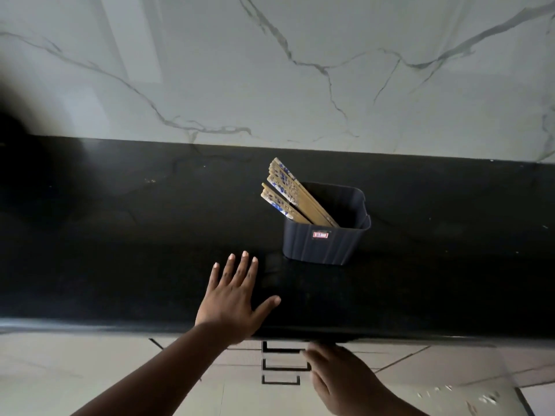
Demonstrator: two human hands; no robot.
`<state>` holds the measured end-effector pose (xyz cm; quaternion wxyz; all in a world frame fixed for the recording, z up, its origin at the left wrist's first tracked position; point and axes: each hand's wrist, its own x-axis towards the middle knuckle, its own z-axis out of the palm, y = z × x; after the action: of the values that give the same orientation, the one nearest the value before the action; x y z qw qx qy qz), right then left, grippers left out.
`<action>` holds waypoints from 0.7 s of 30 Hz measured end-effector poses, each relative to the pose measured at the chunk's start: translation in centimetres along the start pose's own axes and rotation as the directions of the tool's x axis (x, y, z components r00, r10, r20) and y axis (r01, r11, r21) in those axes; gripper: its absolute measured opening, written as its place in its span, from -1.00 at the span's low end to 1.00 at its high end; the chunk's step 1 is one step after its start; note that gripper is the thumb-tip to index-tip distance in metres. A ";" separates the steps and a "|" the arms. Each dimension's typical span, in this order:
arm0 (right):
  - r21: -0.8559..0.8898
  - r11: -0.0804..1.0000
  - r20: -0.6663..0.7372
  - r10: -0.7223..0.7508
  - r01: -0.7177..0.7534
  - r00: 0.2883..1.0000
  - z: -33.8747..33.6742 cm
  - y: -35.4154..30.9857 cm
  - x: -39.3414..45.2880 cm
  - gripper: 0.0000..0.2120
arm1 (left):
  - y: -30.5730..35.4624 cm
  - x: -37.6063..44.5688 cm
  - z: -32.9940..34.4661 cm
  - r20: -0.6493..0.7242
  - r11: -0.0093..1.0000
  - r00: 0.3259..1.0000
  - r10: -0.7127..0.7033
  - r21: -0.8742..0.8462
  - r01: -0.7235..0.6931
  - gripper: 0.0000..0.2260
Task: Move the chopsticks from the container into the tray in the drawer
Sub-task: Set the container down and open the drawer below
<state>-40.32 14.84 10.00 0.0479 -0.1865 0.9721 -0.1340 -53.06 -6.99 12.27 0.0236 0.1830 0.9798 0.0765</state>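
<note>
Down below the counter's front edge, the right hand reaches toward the drawer handles, its fingertips at the upper black handle; whether the fingers have closed on it I cannot tell. Up and to its left, the left hand lies flat and spread on the black countertop, holding nothing, wrist over the front edge. Bare counter stretches wide to either side of that palm. Just beyond its fingertips and to the right stands the dark blue container, near but apart. Inside, the chopsticks lean toward the left, tops sticking out over the rim. Behind rises a marbled white wall.
</note>
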 end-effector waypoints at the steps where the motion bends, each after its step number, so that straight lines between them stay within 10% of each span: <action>1: 0.010 0.999 0.010 0.031 -0.031 0.999 0.8 0.7 0.3 -0.60 | 0.1 0.1 -0.1 -0.012 1.000 1.000 -0.005 -0.004 0.005 -0.15; 21: -0.088 0.966 0.088 0.250 -0.243 0.964 7.4 1.0 4.2 -0.70 | -0.2 0.5 0.1 -0.065 0.998 0.997 -0.044 -0.043 0.041 -0.19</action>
<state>-43.51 12.37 2.42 0.1050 -0.0722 0.9886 -0.0805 -53.63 -6.98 12.13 -0.0031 0.1589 0.9820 0.1022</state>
